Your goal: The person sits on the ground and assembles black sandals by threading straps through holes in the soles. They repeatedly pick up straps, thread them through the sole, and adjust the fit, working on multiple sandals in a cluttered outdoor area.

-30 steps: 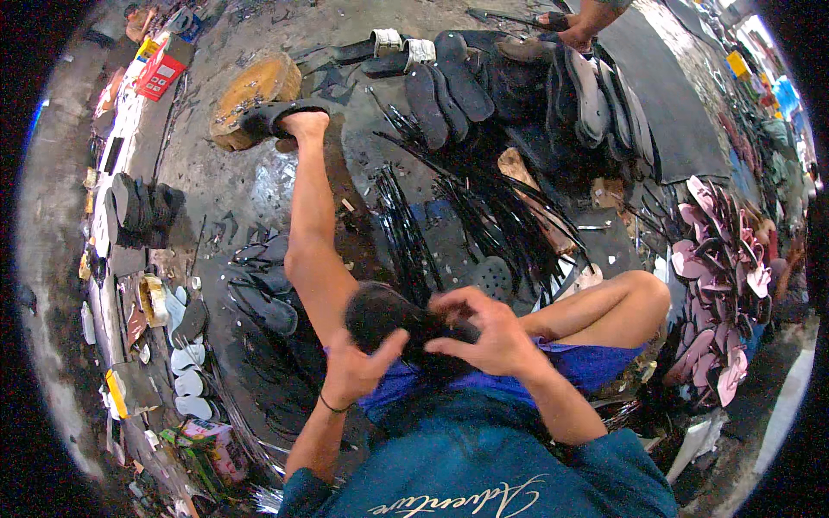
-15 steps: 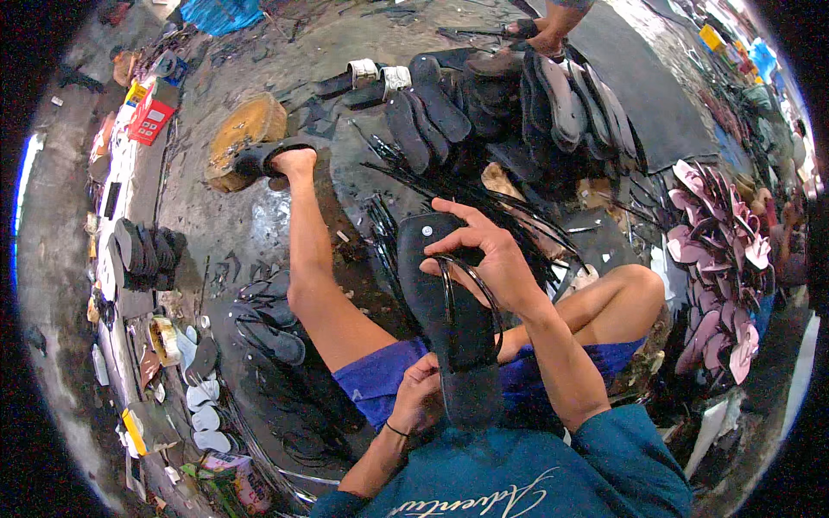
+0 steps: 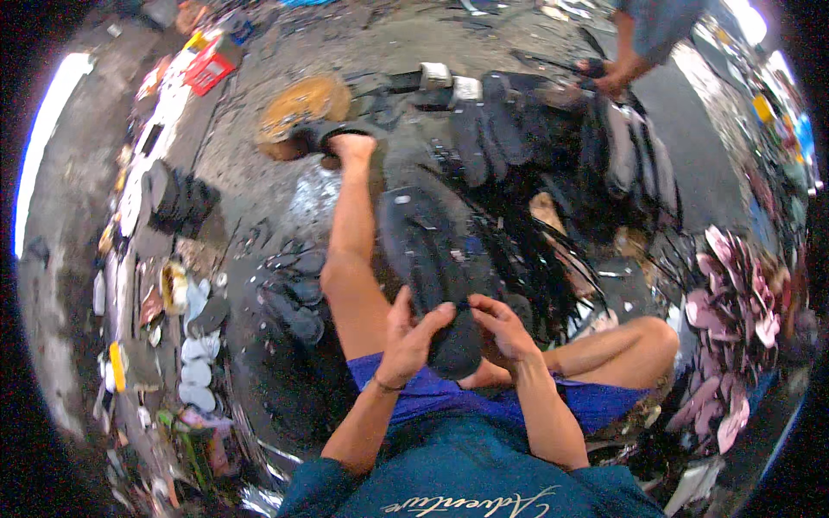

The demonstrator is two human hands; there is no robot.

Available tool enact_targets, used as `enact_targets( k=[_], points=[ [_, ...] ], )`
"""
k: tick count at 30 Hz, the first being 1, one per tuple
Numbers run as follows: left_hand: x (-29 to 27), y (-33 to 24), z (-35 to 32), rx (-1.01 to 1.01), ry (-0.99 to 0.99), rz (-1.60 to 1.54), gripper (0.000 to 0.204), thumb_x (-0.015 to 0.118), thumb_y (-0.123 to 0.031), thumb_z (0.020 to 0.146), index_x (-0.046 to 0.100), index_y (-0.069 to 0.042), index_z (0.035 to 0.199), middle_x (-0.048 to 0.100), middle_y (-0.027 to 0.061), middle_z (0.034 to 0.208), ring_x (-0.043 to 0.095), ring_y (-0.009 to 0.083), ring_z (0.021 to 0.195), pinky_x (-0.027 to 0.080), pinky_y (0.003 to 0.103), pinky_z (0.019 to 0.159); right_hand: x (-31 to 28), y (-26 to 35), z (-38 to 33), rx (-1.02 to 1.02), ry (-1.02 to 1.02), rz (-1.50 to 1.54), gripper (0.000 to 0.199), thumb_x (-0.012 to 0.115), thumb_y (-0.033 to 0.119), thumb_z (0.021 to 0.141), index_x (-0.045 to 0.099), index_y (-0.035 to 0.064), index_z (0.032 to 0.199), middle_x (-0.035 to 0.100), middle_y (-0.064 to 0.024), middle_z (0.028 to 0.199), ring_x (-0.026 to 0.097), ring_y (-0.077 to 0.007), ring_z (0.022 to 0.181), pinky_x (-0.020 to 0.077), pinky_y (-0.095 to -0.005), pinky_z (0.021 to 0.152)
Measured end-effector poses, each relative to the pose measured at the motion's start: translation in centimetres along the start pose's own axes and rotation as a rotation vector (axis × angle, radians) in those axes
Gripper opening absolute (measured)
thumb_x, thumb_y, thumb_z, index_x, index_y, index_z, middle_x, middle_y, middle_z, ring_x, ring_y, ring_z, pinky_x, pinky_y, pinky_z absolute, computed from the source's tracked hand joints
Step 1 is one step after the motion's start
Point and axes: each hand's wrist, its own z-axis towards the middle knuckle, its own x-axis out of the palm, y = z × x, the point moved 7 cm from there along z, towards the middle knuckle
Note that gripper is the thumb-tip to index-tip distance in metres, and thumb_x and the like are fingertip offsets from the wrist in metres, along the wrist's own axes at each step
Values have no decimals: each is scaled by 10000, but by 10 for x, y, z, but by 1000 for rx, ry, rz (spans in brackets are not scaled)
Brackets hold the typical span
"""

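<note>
Seated on the workshop floor [image 3: 259, 173], I grip a black flip-flop sole [image 3: 432, 276] over my lap, its far end pointing away from me. Both hands are closed on its near end: my left hand [image 3: 410, 332] wraps the left edge, my right hand [image 3: 501, 326] pinches the right. Loose black straps [image 3: 535, 259] lie heaped just beyond the sole, with pink flip-flops [image 3: 734, 319] piled well apart at my right. Another person's hand [image 3: 611, 84] reaches toward dark soles [image 3: 553, 138] farther off.
</note>
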Motion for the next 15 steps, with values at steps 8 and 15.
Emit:
enact_targets(
  k=[8, 15],
  points=[
    [-28, 1, 24, 74, -50, -21, 324, 678, -39, 926, 570, -4, 1229, 685, 63, 1120, 652, 144, 987, 549, 305, 871, 22, 18, 43, 34, 106, -151, 365, 610, 146, 959, 601, -3, 1293, 681, -74, 1117, 646, -187, 981, 517, -329, 887],
    [-168, -87, 111, 431, -598, 405, 904, 721, -61, 880, 150, 3, 1578, 423, 187, 1472, 455, 281, 1299, 393, 372, 1087, 44, 117, 189, -805, -230, -1025, 443, 734, 267, 893, 596, 35, 1244, 631, -124, 1095, 599, -246, 1054, 508, -379, 876]
  ],
)
